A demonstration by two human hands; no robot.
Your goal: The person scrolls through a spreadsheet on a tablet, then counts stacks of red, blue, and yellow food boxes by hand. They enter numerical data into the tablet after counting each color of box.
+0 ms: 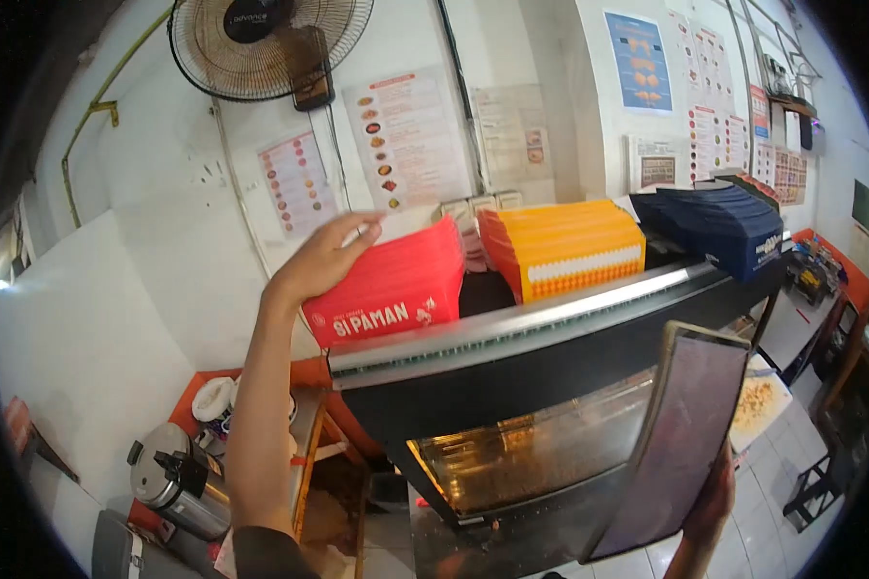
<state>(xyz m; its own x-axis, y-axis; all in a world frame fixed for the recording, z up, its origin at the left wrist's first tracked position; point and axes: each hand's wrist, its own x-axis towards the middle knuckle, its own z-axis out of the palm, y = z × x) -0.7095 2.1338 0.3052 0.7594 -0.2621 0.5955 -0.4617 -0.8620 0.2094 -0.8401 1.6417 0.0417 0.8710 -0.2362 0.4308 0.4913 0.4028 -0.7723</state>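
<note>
My left hand (323,256) lies over the left end of a stack of red folded boxes (391,285) printed "SI PAMAN"; its fingers rest along the top edge, and whether they grip a box is hard to tell. At the lower right, my right hand (713,502) holds a tablet-like flat panel (671,444) upright and tilted, with a pale frame. The red stack stands on top of a black display cabinet (512,372), beside a stack of yellow boxes (565,246) and a stack of dark blue boxes (719,222).
A lit glass compartment (531,454) is in the cabinet's front. A steel pot (179,478) stands at the lower left. A wall fan (270,43) hangs above. A white tray (761,405) with crumbly food is right of the panel. Menus (410,140) cover the wall.
</note>
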